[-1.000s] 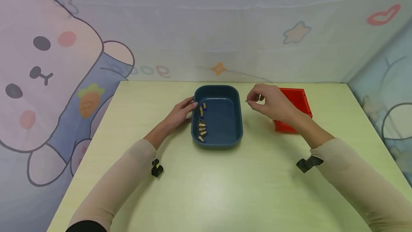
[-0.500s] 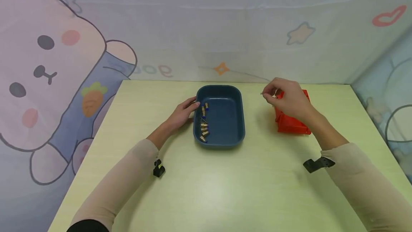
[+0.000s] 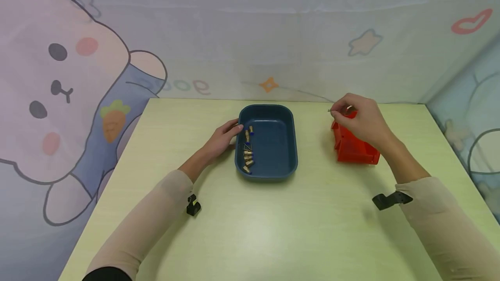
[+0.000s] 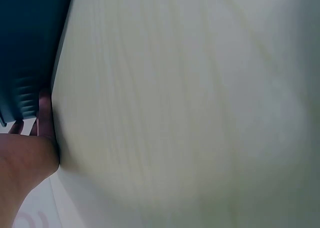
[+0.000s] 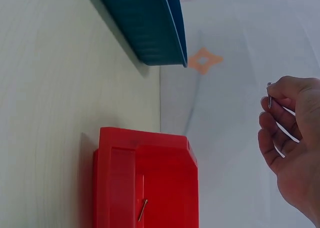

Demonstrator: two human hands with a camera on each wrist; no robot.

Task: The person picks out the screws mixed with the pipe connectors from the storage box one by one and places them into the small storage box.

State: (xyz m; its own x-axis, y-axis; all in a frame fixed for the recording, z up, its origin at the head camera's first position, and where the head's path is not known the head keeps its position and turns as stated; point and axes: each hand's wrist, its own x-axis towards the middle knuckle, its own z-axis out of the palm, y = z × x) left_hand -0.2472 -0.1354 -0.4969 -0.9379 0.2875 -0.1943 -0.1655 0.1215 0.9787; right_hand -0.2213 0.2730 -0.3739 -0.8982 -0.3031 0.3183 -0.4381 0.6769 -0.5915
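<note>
A dark blue tray (image 3: 273, 151) stands on the table, with several short brass fittings (image 3: 248, 158) with blue ends lined along its left side. Thin metal pieces (image 3: 248, 146) lie among them. My left hand (image 3: 219, 141) holds the tray's left wall, thumb at the rim and fingers against the outside; the left wrist view shows fingers (image 4: 45, 115) at its lower wall. My right hand (image 3: 361, 118) is raised above the far part of a red bin (image 3: 353, 148), pinching a small screw (image 5: 269, 96) between thumb and forefinger. Inside the bin lies another screw (image 5: 143, 209).
The pale wooden table (image 3: 258, 224) ends at the back against a printed cloth (image 3: 218, 34). A gap of bare tabletop separates the tray from the red bin on its right. Each sleeve carries a black wrist mount (image 3: 390, 200).
My right hand has moved right with the screw, from beside the tray to over the red bin. The left hand and the tray have stayed in place.
</note>
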